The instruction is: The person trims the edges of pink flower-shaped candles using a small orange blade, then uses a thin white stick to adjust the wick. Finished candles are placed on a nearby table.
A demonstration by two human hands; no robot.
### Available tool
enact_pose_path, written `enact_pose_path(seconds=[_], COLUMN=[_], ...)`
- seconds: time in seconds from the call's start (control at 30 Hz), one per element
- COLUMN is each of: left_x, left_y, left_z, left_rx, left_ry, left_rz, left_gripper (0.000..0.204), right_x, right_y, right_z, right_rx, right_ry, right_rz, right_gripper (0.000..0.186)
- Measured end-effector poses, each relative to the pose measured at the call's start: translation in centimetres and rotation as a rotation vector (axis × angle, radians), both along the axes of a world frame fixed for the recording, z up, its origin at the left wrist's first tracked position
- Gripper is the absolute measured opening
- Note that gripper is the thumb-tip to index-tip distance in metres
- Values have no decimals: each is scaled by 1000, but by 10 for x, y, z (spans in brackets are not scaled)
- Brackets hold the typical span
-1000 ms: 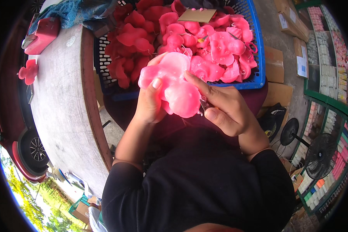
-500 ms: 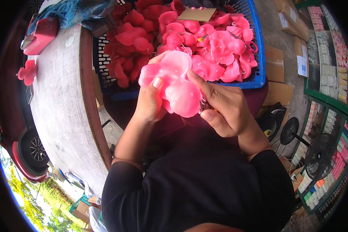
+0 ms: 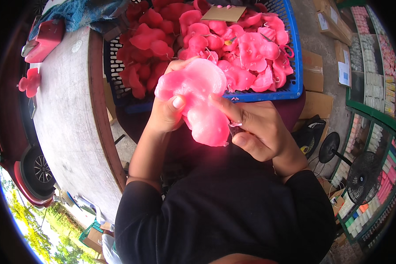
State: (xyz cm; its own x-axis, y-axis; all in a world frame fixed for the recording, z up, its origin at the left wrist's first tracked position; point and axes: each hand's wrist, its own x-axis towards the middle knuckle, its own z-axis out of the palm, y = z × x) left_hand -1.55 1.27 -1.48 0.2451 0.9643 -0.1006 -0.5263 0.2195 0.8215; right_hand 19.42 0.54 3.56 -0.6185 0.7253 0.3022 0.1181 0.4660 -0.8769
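— Where are you with it?

— My left hand (image 3: 165, 115) is clenched around the pink wax piece (image 3: 197, 101), held up just short of the blue crate (image 3: 290, 66). My right hand (image 3: 255, 130) pinches its lower lobe, holding something small against the edge. One piece in hand; a full crate beyond looks left to do.

— What's the tool?

— Can't tell; my fingers hide it.
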Motion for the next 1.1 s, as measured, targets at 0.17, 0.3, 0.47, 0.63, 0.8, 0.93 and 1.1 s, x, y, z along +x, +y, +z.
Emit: enact_pose_path(seconds=[0.17,0.3,0.47,0.63,0.8,0.93,1.1], left_x=[5,7,7,9,8,7,5], left_y=[2,7,10,11,15,19,23], left_z=[-1,-7,-8,-9,-10,-12,-14], left_rx=[26,10,-17,-20,-11,27,51], left_ry=[-47,-67,-37,-28,-7,8,14], left_rz=[-68,-113,-124,-116,-113,-110,-121], left_gripper=[80,78,78,77,76,75,75], right_x=[7,9,11,12,14,13,11], right_y=[-2,-2,1,6,12,16,17], right_z=[3,4,1,-4,-7,-10,-12], right_rx=[-117,-246,-302,-254,-188,-118,-6], right_ry=[87,74,58,42,23,6,-27], right_rz=[-2,-11,2,-9,-37,-53,-87], right_gripper=[69,81,96,99,95,92,89])
